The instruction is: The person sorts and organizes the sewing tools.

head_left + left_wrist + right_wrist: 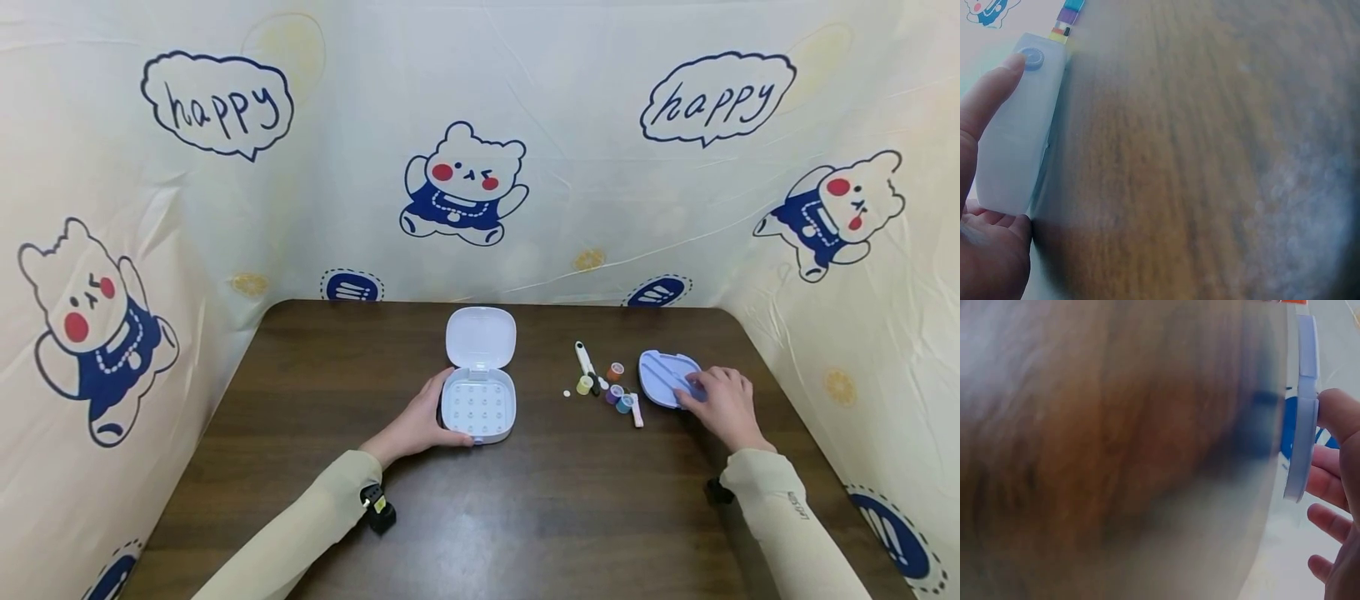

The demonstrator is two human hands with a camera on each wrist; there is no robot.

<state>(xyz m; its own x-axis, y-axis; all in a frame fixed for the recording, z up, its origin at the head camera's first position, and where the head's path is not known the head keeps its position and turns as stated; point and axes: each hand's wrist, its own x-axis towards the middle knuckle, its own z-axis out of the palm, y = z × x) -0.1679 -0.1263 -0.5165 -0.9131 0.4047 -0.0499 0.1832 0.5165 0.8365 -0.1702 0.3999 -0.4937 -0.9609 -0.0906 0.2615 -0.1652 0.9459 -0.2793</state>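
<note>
My left hand (418,423) grips a white plastic sewing case (480,440) by its left side. Its thumb lies on the round front latch (1033,59) and the other fingers are behind the case. The case's lid (481,335) stands open toward the back, and several small pegs in rows show inside. Over at the right, my right hand (726,407) pinches a flat lavender tray (660,377) between thumb and fingers at its right part. From the right wrist view, the tray (1304,437) shows edge-on, and two fingers stay apart from it.
Between case and tray lie several thread spools, among them orange (616,372), yellow (584,385), purple (614,394) and teal (625,403). Beside them are a white-handled tool (583,357), a small pale stick (637,410) and a white disc (567,393). Printed cloth hangs around the brown table (480,517).
</note>
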